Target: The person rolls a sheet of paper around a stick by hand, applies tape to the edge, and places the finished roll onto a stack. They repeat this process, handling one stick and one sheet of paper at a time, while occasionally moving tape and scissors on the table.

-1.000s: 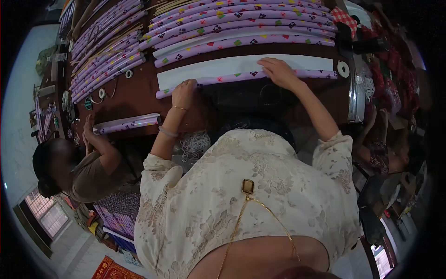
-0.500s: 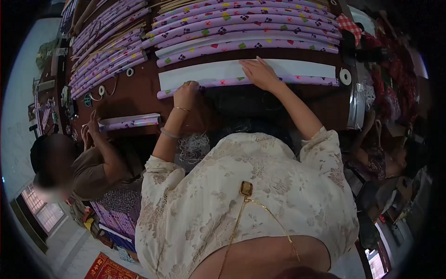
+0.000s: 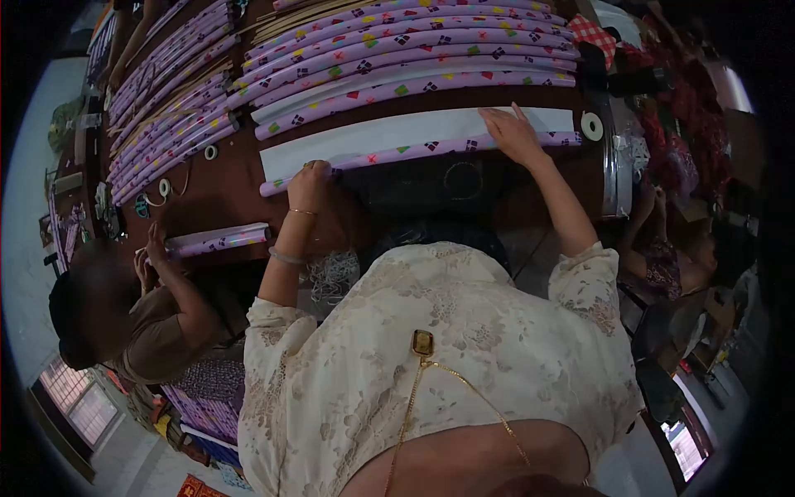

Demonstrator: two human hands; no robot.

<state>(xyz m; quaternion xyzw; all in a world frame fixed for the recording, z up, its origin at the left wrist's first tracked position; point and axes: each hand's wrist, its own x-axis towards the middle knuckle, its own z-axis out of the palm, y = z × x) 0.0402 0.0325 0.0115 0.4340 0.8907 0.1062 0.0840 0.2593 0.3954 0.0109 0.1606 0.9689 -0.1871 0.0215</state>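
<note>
Left hand (image 3: 306, 187) fingertips hidden; co-worker's head (image 3: 93, 291) blurred; red mat (image 3: 199, 487) cut by bottom edge; far rolls (image 3: 290, 4) cut by top edge

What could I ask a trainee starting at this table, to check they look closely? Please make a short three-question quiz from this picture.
1. Multiple choice: what colour is the flat part of the sheet under the hands?
A) Green
B) White
C) Black

2. True or false: the left hand is curled at the purple edge along the sheet's near side.

3. Open question: which of the wearer's hands is nearer the white ring just past the sheet's right end?

Key:
1. B
2. True
3. The right hand
</note>
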